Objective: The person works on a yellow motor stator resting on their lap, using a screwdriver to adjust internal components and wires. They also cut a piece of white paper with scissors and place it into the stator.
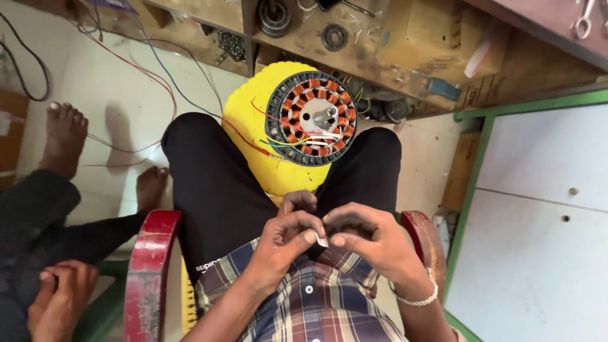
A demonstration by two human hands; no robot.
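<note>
I look down from the head camera at a seated person's lap. Two hands meet in front of the checked shirt [316,304]: the left hand [285,237] and the right hand [370,237] are both curled, thumbs and fingertips pinching one small white scrap [322,240] between them. I cannot tell what the scrap is made of. The right wrist wears one beaded bracelet [421,296].

Past the knees, one yellow stool [253,120] stands between the legs in black trousers [215,183]. On its far right edge lies one round motor stator [311,118], a dark ring with copper-orange coils around a pale metal centre. Thin red, yellow and white wires [285,139] trail from it across the stool top toward the near edge.

The person sits in one chair with two red armrests [149,266], one on each side of the lap.

At the left edge, a second person shows: two bare feet [63,136] on the pale floor [120,76] and one pair of clasped hands [60,297] at the lower left corner. These are not the wearer's own.

Along the top runs one wooden shelf [354,47] carrying at least two round bearings [334,37]. At the right stands one white cabinet [538,209] with green edging
</note>
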